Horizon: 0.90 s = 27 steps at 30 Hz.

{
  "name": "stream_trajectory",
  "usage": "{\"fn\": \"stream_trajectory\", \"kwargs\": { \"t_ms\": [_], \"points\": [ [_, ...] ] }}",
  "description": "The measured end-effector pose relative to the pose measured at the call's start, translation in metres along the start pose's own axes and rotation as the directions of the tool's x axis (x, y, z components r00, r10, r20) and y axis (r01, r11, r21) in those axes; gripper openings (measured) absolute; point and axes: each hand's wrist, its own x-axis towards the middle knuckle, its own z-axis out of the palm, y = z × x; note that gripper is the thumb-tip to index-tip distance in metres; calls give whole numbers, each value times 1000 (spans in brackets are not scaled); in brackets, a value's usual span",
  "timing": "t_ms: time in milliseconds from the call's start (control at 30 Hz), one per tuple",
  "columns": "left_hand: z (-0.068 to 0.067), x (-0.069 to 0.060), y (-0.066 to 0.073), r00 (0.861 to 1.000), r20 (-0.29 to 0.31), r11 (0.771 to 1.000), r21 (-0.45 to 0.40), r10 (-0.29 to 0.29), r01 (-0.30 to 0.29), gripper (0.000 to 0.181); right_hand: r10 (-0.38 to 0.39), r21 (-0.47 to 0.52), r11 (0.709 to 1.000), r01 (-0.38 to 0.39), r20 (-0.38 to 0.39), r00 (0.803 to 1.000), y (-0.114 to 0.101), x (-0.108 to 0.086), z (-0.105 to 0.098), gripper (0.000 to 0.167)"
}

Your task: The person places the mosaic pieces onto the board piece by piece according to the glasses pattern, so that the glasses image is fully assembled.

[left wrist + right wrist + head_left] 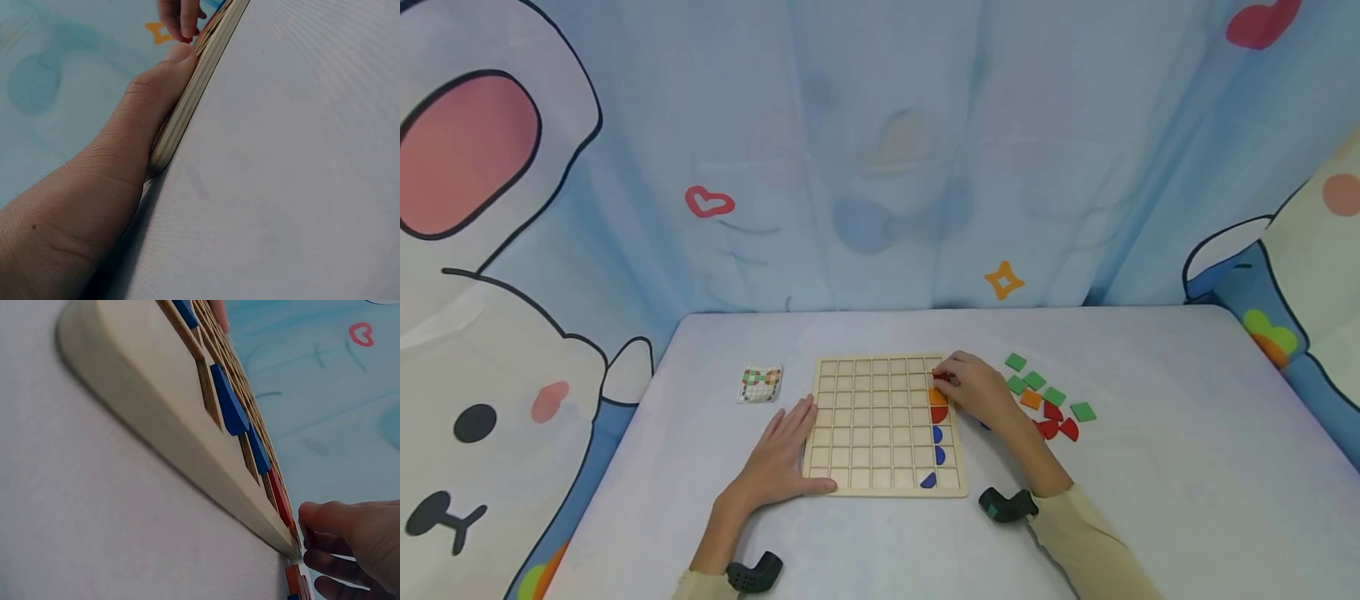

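Pale blue curtains (880, 100), printed with cartoon figures, hung at twelve o'clock behind a white-covered table (1195, 450) as I watched by camera from a distance. On the cloth lay a wooden grid board (862, 437), the centre of my clock face. A person's left hand (780, 458) rested at its edge between eight and nine o'clock, fingers extended, thumb on the near corner. At two o'clock, the right hand (979, 390) had fingers and thumb bent together, pinching a small red piece (941, 377) at the far corner. A patterned packet (761, 384) lay apart at ten o'clock. Loose green tiles (1054, 396), red wedges (1069, 429) and an orange tile (1031, 400) were scattered near three o'clock. Along the board's right side, from two to five o'clock, lay an orange square (938, 397), a red shape (938, 414) and three blue pieces (940, 455).
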Motion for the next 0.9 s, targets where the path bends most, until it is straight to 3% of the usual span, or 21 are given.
{"fn": "stream_trajectory", "kwargs": {
  "t_ms": [900],
  "points": [
    [2, 0, -3, 1000, -8, 1000, 12, 12, -12, 120, 8, 3, 1000, -8, 54, 999, -9, 6, 6, 14]
  ]
}}
